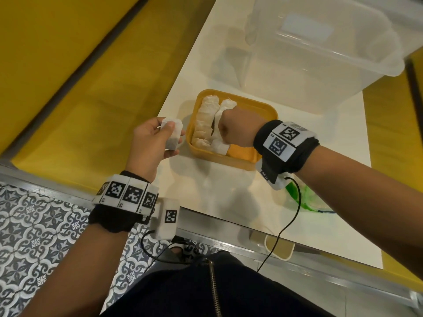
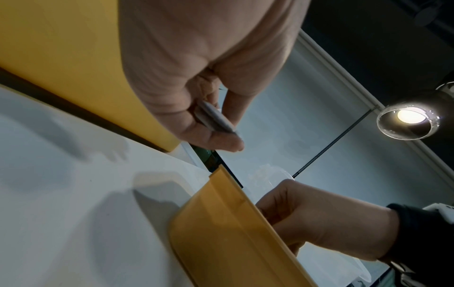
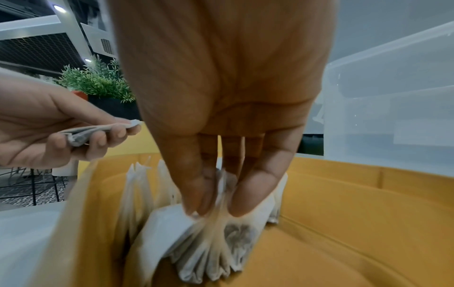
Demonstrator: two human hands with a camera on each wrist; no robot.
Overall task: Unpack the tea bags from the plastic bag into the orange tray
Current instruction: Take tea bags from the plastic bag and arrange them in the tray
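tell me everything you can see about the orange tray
The orange tray is a shallow rounded-rectangle tub with a raised lip, matte and plastic-looking, sitting flat on the white table in front of a clear bin. Rows of white tea bags stand on edge along its left side; the right part of its floor is bare. The right hand reaches in and pinches a bunch of bags. The left hand holds another tea bag just outside its left wall.

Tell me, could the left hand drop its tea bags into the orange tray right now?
Probably yes: the left hand holds its tea bags just beside the orange tray, whose top is open, though the right hand crowds the filled rows.
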